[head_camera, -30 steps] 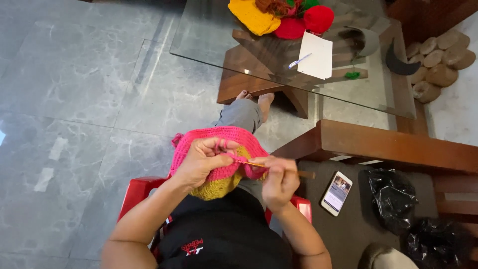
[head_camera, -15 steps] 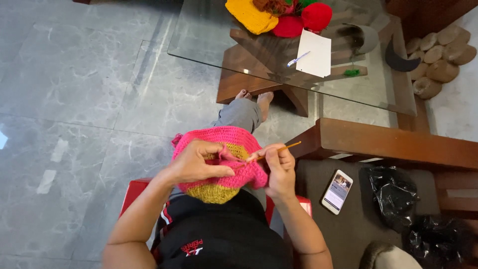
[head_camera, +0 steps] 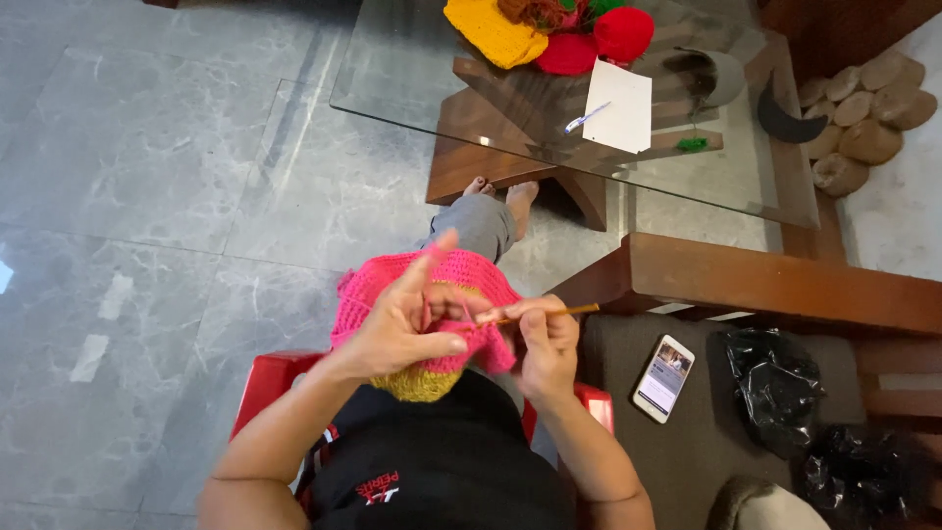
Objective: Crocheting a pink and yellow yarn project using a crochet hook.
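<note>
Two hands: both working over lap
Left hand (head_camera: 402, 329): gripping pink crochet piece (head_camera: 461, 280), index finger raised
Right hand (head_camera: 545, 344): pinching crochet hook (head_camera: 549, 312), pointing 3 o'clock
Progress: yellow band (head_camera: 422, 383) done, pink rows still growing

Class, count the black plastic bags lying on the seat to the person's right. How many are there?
2. One black bag lies on the seat cushion beside the phone; the other black bag sits further right, near the frame's bottom corner. More may lie outside the frame.

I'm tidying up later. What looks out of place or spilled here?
Nothing spilled or damaged. The phone lies loose on the seat beside black bags, and a pen rests across the paper on the glass table.
</note>
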